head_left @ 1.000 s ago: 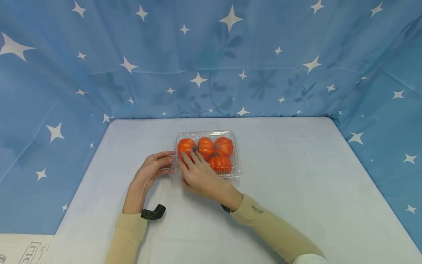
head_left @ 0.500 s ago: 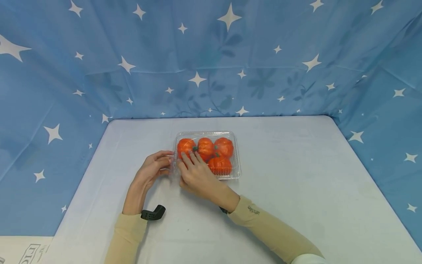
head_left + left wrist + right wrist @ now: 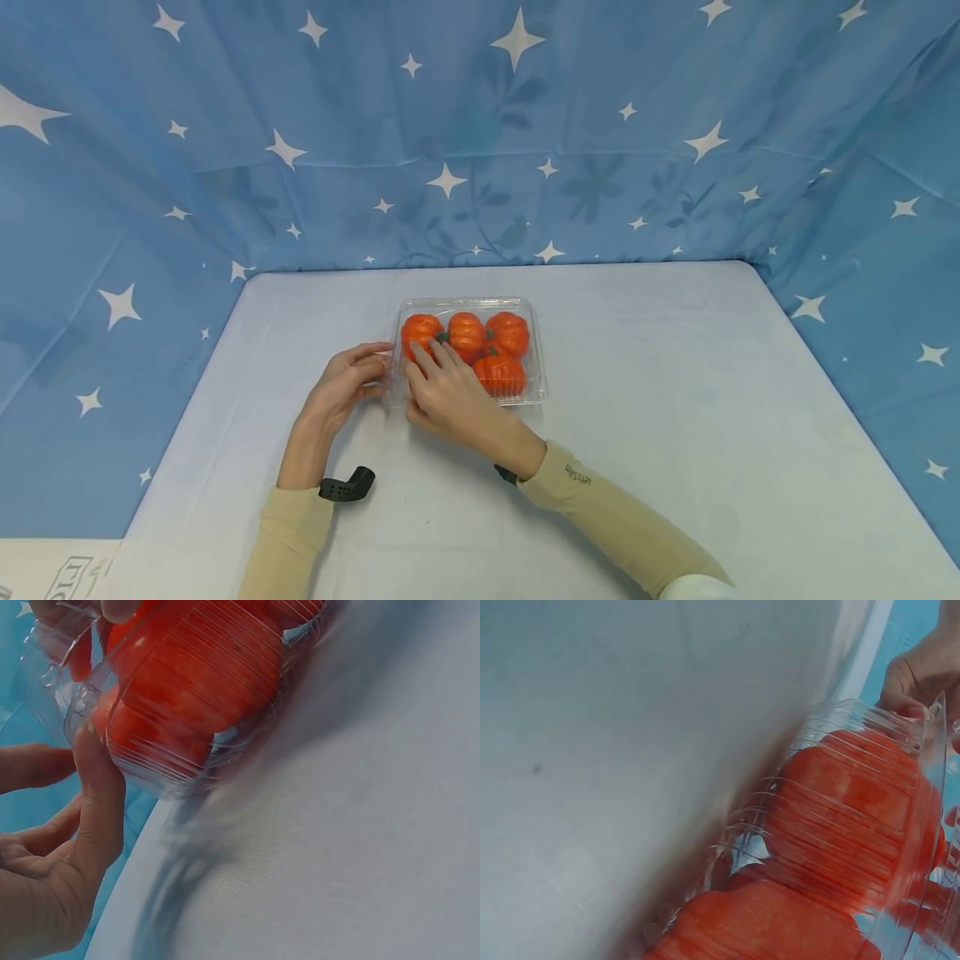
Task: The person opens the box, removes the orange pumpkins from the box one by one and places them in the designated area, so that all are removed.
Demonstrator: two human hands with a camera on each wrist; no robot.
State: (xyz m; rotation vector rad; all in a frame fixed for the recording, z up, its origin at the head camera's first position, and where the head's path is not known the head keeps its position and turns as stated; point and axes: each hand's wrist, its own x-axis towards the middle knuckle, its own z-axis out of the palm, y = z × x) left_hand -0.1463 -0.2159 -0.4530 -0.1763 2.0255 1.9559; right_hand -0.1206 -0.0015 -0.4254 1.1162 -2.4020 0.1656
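Note:
A clear plastic clamshell box (image 3: 536,367) lies on the table with its lid down over several orange toy pumpkins (image 3: 501,375) with green stems. At its left side, my left hand (image 3: 345,383) holds the edge; in the left wrist view the thumb (image 3: 101,799) meets the corner of the rim, with other fingers beside it. My right hand (image 3: 453,404) lies over the front left part of the lid, its fingers fairly straight and pressing there. It covers part of the pumpkins beneath. The right wrist view shows the ribbed front wall (image 3: 840,832) close up.
A white cloth covers the table (image 3: 675,417) around the box. Blue curtains (image 3: 480,125) with white stars stand behind and at both sides. Printed pale material (image 3: 60,567) shows at the lower left. A black wrist strap (image 3: 347,485) sits at my left cuff.
Almost nothing differs. Both hands stay at the left part of the box, and the whole head view has shifted slightly.

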